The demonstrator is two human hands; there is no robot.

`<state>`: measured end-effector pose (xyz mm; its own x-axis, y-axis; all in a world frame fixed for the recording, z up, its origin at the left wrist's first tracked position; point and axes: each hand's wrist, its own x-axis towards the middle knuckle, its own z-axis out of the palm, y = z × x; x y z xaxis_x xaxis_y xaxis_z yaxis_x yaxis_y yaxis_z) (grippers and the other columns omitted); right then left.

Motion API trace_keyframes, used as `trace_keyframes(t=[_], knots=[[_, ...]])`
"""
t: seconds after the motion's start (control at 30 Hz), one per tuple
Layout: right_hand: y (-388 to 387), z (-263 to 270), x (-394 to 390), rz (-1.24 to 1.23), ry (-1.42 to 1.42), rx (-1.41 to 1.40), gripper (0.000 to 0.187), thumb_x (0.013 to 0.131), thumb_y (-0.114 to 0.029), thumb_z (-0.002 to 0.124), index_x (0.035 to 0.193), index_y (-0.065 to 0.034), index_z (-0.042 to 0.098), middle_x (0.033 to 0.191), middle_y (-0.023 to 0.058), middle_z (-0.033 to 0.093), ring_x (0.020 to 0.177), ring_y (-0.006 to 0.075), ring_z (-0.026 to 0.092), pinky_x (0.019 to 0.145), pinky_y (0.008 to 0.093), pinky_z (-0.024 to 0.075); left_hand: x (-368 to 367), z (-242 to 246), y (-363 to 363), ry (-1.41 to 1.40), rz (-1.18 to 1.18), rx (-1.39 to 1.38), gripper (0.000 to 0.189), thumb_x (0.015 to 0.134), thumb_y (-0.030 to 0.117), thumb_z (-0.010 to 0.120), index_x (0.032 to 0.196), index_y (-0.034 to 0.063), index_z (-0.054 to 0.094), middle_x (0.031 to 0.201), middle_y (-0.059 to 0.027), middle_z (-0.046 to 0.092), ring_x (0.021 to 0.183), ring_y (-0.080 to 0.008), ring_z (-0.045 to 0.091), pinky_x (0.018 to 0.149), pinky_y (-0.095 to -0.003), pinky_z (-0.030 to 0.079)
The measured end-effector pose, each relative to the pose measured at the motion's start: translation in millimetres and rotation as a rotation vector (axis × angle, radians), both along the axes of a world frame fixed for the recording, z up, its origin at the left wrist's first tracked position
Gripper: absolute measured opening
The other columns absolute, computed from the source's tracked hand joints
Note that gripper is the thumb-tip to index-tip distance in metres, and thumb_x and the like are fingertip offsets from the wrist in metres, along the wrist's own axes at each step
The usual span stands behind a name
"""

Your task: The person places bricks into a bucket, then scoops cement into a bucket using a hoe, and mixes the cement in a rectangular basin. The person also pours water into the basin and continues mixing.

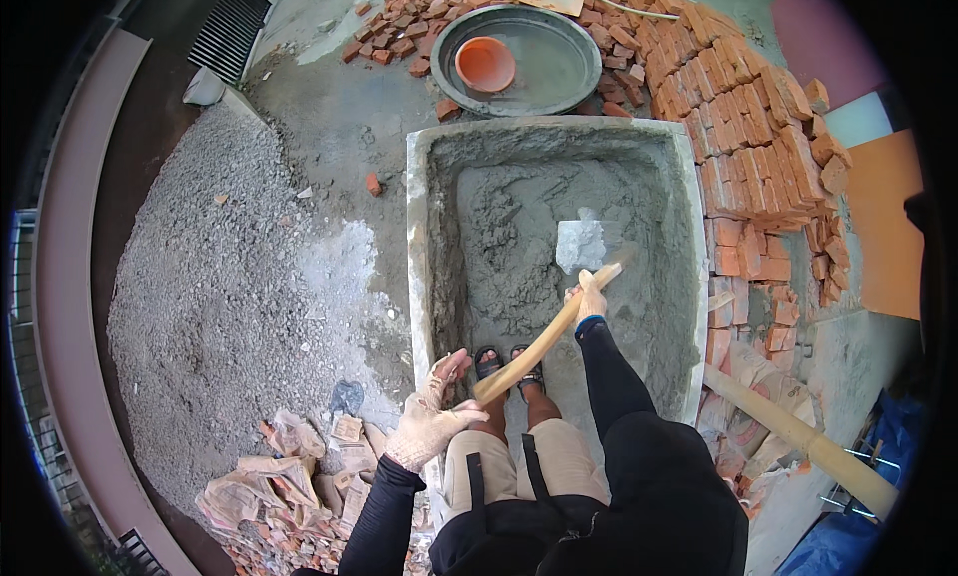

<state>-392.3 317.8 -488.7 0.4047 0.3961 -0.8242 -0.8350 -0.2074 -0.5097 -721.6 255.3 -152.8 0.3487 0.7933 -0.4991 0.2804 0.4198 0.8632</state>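
My right hand (589,298), in a worn light work glove, is closed around a wooden handle (550,336) near its far end. My left hand (434,419), gloved with bare fingertips, is spread at the near end of the handle, its thumb beside the wood; whether it touches is unclear. A metal blade (580,244) carrying wet grey mortar lies past my right hand, above the mix. Wet mortar (501,239) covers much of the floor of a rectangular mixing trough (417,277). My sandalled feet stand inside the trough near its close end.
A round black tub (516,111) of cloudy water holds an orange bowl (485,65) beyond the trough. Stacked red bricks (748,142) line the right. Gravel (217,277) is heaped at left, with torn paper sacks (262,486) nearer. A bamboo pole (808,441) lies at lower right.
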Motion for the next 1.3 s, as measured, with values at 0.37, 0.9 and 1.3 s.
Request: trace_keyframes(t=[0.37, 0.9, 1.3], knots=[[61.1, -101.4, -183.7, 0.364, -0.211, -0.254, 0.055, 0.083, -0.024, 0.085, 0.115, 0.0053, 0.052, 0.081, 0.0118, 0.060, 0.056, 0.0190, 0.059, 0.049, 0.0373, 0.0563, -80.4, -346.4, -99.9, 1.005, -0.103, -0.339, 0.044, 0.084, 0.038, 0.083, 0.117, 0.0115, 0.071, 0.098, -0.0178, 0.077, 0.096, -0.0414, 0.074, 0.083, -0.0506, 0.057], [52.8, -63.9, -61.8, 0.145, -0.235, -0.243, 0.033, 0.090, -0.017, 0.079, 0.101, -0.0089, 0.049, 0.071, 0.0031, 0.049, 0.049, 0.0166, 0.049, 0.045, 0.0361, 0.0439, -7.0, -413.7, -55.9, 0.597, -0.427, -0.312, 0.045, 0.082, 0.048, 0.081, 0.116, 0.0199, 0.077, 0.104, -0.0140, 0.079, 0.101, -0.0347, 0.075, 0.088, -0.0429, 0.059], [71.8, -46.8, -38.1, 0.056, -0.236, -0.175, 0.031, 0.090, -0.015, 0.078, 0.096, -0.0094, 0.048, 0.072, 0.0020, 0.048, 0.050, 0.0142, 0.049, 0.047, 0.0338, 0.0430, 9.7, -415.3, -37.4, 0.506, -0.419, -0.252, 0.045, 0.081, 0.040, 0.085, 0.116, 0.0130, 0.076, 0.099, -0.0119, 0.079, 0.094, -0.0296, 0.076, 0.086, -0.0384, 0.058]])
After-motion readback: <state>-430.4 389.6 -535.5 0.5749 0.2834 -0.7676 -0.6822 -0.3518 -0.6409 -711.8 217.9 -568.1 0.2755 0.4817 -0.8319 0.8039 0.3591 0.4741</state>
